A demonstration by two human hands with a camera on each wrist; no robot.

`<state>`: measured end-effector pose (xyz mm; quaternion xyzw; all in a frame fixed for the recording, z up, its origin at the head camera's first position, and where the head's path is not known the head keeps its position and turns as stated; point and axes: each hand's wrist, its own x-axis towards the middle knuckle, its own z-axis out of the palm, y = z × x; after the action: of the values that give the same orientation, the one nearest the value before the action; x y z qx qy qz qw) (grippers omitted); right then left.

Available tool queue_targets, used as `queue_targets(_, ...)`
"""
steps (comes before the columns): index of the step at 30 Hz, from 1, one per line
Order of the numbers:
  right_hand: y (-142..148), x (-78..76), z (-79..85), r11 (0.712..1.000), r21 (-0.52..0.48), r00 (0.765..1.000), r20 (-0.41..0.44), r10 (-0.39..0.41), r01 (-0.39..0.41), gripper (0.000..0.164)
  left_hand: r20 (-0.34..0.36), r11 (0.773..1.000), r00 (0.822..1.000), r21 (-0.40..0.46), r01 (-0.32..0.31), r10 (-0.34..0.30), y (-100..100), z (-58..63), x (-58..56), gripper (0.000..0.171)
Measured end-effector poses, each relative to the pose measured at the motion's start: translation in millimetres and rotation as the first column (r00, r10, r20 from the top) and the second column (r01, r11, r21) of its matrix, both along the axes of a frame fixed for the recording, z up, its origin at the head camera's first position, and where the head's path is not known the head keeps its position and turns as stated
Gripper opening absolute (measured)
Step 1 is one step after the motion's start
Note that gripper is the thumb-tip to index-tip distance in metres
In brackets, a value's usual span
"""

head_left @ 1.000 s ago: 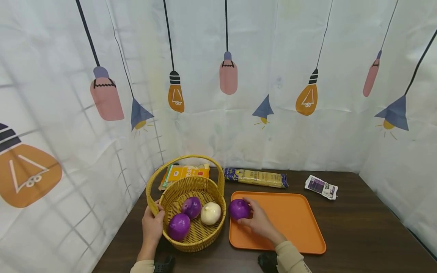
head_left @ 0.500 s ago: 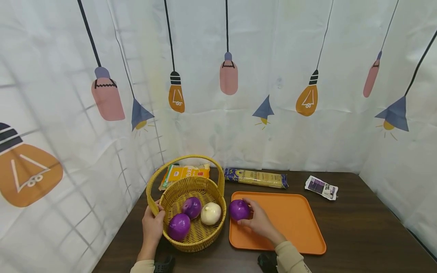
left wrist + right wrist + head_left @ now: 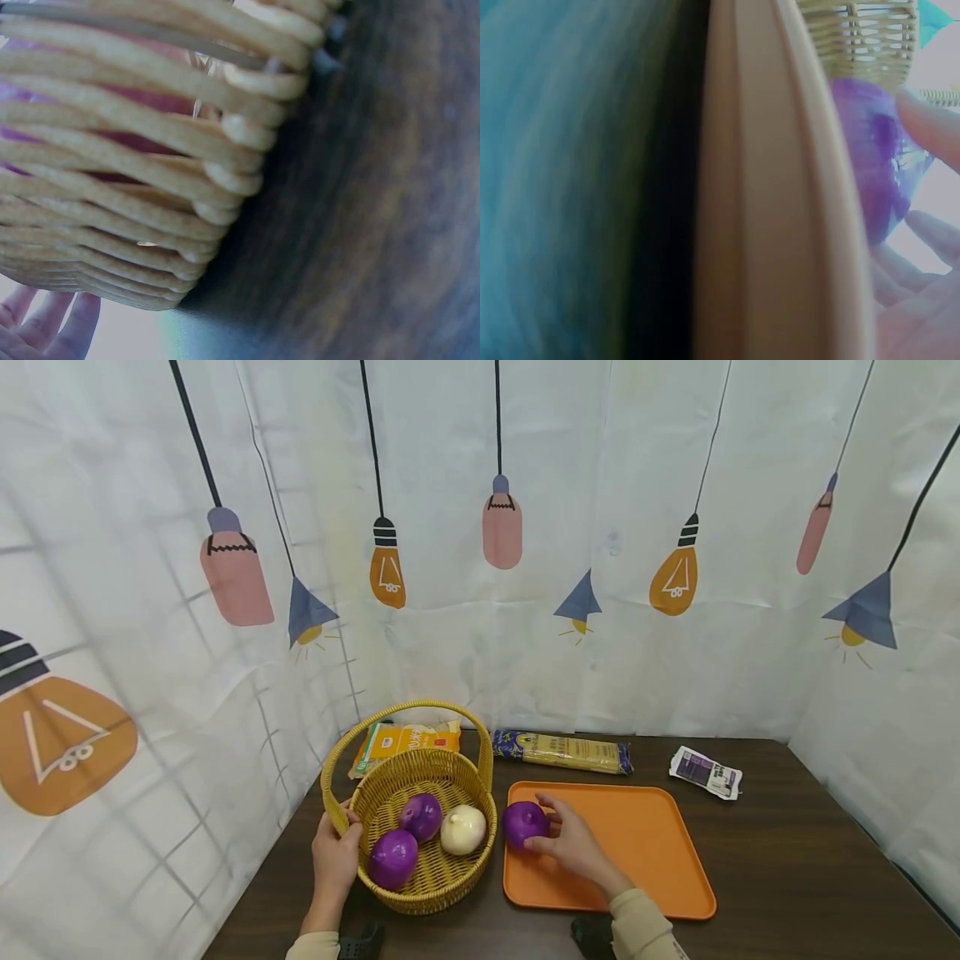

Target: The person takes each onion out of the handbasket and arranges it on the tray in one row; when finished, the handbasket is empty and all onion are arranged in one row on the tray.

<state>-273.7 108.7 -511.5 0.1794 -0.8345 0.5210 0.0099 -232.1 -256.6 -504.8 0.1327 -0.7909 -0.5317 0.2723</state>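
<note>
In the head view my left hand (image 3: 335,853) holds the left side of a yellow woven basket (image 3: 422,900) near the foot of its handle; its fingertips partly go out of sight behind it. Two purple onions (image 3: 393,858) and a white onion (image 3: 463,829) lie inside. Another purple onion (image 3: 524,824) sits at the left side of an orange tray (image 3: 637,852). Around its right side is my right hand (image 3: 576,847), thumb and fingers spread loosely. The right wrist view shows the thumb over this onion (image 3: 874,157), with a gap between onion and palm.
Behind the basket lies an orange food packet (image 3: 412,739). A long yellow and blue packet (image 3: 566,752) lies behind the tray, and a small white and purple packet (image 3: 707,772) at the back right. A patterned curtain (image 3: 465,652) encloses the dark table (image 3: 795,852).
My right hand has shifted slightly to the right, its fingers looser around the purple onion, which stays at the tray's left side. The left hand and basket have not moved.
</note>
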Motion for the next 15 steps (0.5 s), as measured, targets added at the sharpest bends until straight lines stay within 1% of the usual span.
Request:
queue_targets(4, 2.4, -0.6, 3.3, 0.999, -0.014, 0.999, -0.002, -0.037, 0.037, 0.072, 0.000, 1.000, 1.000, -0.002, -0.001, 0.001, 0.1, 0.0, 0.5, 0.012)
queue_targets(6, 2.9, -0.3, 6.2, 0.998, -0.037, 0.998, 0.003, -0.058, 0.058, 0.068, 0.001, 1.000, 1.000, -0.004, -0.001, 0.001, 0.3, 0.3, 0.8, 0.012)
queue_targets(9, 2.0, 2.1, 13.3, 0.992, -0.098, 0.997, -0.007, -0.080, 0.079, 0.060, 0.006, 1.000, 1.000, -0.006, 0.000, 0.000, 0.7, 1.0, 1.1, 0.012)
queue_targets(11, 0.0, 5.2, 19.9, 0.987, -0.136, 0.996, -0.024, -0.087, 0.083, 0.055, 0.013, 1.000, 1.000, -0.006, 0.003, -0.002, 1.0, 1.5, 1.2, 0.012)
queue_targets(15, -7.1, 13.2, 35.5, 0.979, -0.184, 0.990, -0.091, -0.103, 0.085, 0.044, 0.021, 1.000, 1.000, 0.000, 0.004, -0.004, 1.0, 1.6, 1.0, 0.013)
